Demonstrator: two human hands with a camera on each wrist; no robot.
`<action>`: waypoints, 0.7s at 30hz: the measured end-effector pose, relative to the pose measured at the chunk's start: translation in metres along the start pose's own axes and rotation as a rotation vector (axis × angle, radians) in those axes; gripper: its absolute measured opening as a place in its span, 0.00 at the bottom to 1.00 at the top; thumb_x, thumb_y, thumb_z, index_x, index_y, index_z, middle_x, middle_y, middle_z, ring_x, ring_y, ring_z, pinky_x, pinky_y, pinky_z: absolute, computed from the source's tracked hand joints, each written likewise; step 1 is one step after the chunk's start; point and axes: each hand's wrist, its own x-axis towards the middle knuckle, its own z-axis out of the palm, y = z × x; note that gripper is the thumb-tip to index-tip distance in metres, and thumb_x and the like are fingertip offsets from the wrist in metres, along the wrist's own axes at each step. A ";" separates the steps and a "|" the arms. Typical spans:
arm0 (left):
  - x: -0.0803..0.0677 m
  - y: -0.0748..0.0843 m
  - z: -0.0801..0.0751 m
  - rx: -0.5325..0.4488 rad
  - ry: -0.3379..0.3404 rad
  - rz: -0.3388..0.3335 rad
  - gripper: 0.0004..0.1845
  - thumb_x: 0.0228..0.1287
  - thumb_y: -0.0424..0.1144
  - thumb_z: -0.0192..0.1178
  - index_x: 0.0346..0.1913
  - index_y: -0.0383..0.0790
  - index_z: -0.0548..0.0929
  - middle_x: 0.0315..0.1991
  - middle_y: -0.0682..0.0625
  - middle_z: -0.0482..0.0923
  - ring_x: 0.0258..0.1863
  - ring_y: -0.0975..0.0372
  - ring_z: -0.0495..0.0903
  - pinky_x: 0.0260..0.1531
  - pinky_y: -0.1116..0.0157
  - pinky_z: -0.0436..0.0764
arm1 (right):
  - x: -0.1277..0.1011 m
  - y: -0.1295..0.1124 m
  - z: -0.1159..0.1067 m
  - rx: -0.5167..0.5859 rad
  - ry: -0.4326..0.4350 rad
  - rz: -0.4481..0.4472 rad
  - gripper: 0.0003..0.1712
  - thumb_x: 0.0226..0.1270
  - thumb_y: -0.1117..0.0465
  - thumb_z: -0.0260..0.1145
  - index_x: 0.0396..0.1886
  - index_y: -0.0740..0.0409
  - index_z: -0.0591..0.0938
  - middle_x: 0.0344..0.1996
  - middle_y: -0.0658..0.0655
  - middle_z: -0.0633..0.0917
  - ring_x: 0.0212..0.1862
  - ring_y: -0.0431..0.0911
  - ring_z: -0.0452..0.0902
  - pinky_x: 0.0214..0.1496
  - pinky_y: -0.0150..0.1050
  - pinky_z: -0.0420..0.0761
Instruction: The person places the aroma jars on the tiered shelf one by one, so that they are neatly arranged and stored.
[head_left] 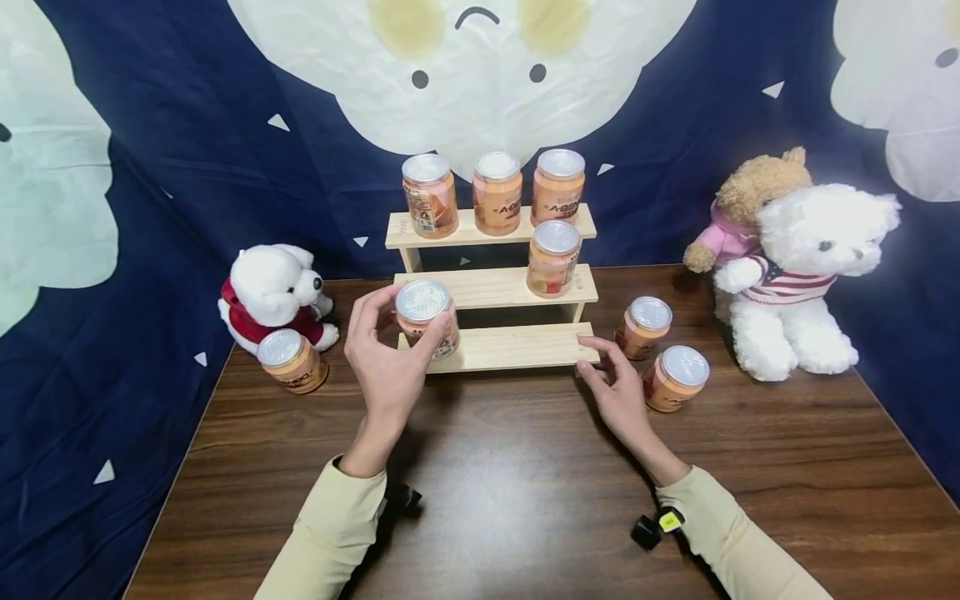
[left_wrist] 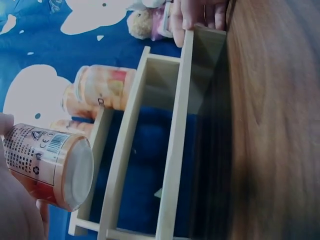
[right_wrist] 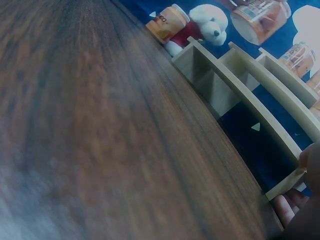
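Note:
My left hand (head_left: pixel 390 350) grips an orange jar with a silver lid (head_left: pixel 425 314), held just above the left end of the lowest step of a wooden three-step rack (head_left: pixel 517 346). In the left wrist view the jar (left_wrist: pixel 50 165) hangs in the air beside the rack (left_wrist: pixel 175 130). My right hand (head_left: pixel 617 385) rests with straight fingers on the right end of the lowest step; its fingertips (left_wrist: pixel 197 17) show there too. Three jars (head_left: pixel 495 192) stand on the top step. One jar (head_left: pixel 552 258) stands on the middle step.
Loose jars stand on the brown table (head_left: pixel 525 483): one at left (head_left: pixel 292 360), two at right (head_left: pixel 649 327) (head_left: pixel 675 377). A white bear in red (head_left: pixel 273 292) sits at left; a white bear (head_left: pixel 806 275) and a tan bear (head_left: pixel 750 200) sit at right. A dark blue cloth hangs behind.

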 end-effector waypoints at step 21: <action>0.013 0.003 0.058 -0.026 -0.092 0.028 0.33 0.54 0.48 0.87 0.61 0.38 0.90 0.53 0.46 0.86 0.49 0.58 0.84 0.48 0.60 0.84 | 0.000 0.000 -0.001 -0.001 -0.008 -0.001 0.21 0.79 0.72 0.69 0.69 0.65 0.83 0.63 0.67 0.86 0.44 0.33 0.83 0.47 0.23 0.81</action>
